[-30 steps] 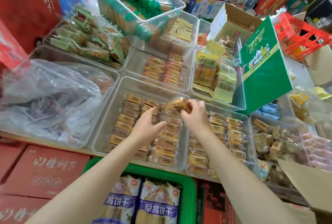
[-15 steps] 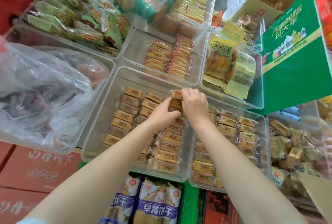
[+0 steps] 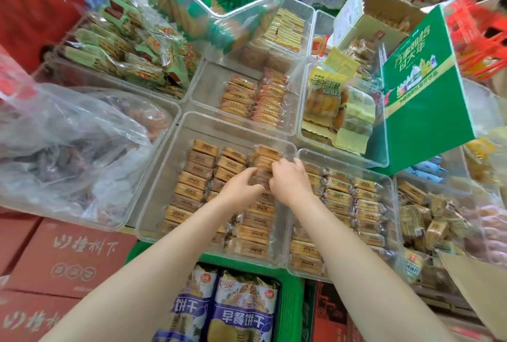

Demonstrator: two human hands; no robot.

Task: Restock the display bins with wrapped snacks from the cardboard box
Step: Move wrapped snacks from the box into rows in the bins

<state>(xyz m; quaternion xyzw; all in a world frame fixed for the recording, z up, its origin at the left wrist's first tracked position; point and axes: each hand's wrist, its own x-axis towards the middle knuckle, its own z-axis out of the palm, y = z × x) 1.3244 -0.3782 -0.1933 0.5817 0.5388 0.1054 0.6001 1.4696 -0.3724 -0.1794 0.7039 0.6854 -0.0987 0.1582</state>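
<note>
Reaching into the clear display bin [image 3: 175, 166] at the middle of the frame, both hands meet over its right-hand row of wrapped snacks [image 3: 264, 156]. The right hand [image 3: 288, 181] pinches a snack at the row's far end; the left hand [image 3: 241, 186] curls its fingers against neighbouring packets. An open cardboard box [image 3: 370, 20] sits upper right.

Both forearms were cut off by the bottom edge. The left hand [image 3: 241, 186] and right hand [image 3: 288, 180] covered several wrapped snacks [image 3: 264, 162] in the third row of the clear bin [image 3: 175, 149], so whether either grip closed on one could not be told. At 9 o'clock, crumpled plastic film [image 3: 68, 144] veiled its bin's contents. At 3 o'clock, the packets [image 3: 488, 221] were blurred. The cardboard flap [image 3: 477, 287] at 4 o'clock ran off frame.
</note>
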